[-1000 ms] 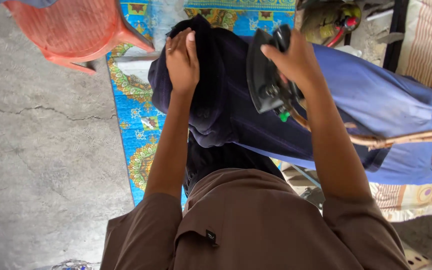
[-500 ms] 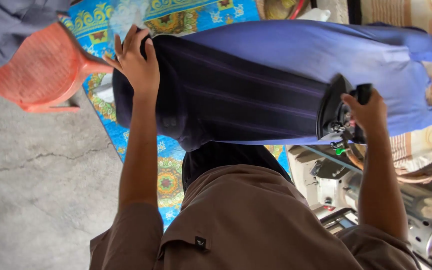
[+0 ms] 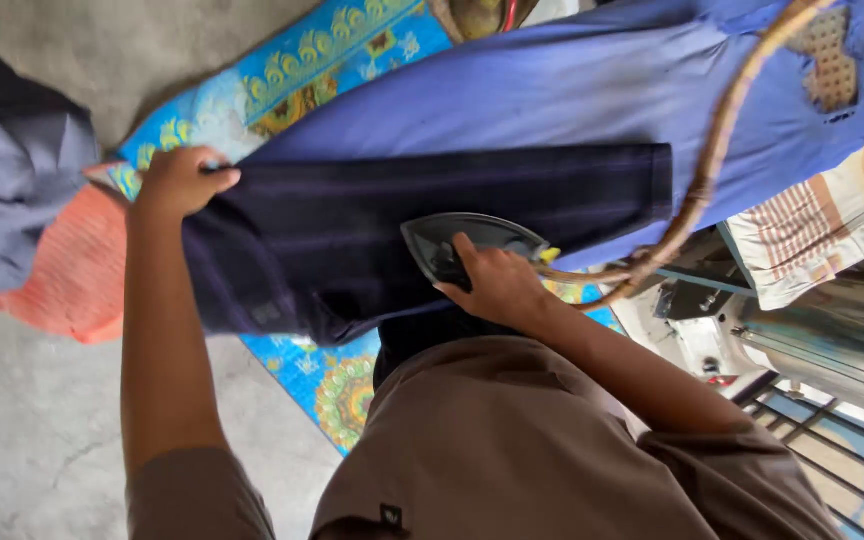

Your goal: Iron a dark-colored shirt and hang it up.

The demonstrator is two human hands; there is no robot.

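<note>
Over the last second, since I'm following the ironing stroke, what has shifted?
The right hand slid the iron along the dark garment, from its far end back toward the middle, nearer the person's body. The left hand stayed pressed on the garment's other end, and the blue cover stayed under it.

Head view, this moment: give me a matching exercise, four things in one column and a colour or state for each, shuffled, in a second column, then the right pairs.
Things:
1. iron
2. dark garment
3. left hand
4. board cover

Colour or state:
A. blue-violet, spread under the garment
B. gripped by the right hand, resting on the cloth
C. navy with faint stripes, laid flat
D. pressing down on the garment's end

Pairs: 1-B, 2-C, 3-D, 4-A
</note>
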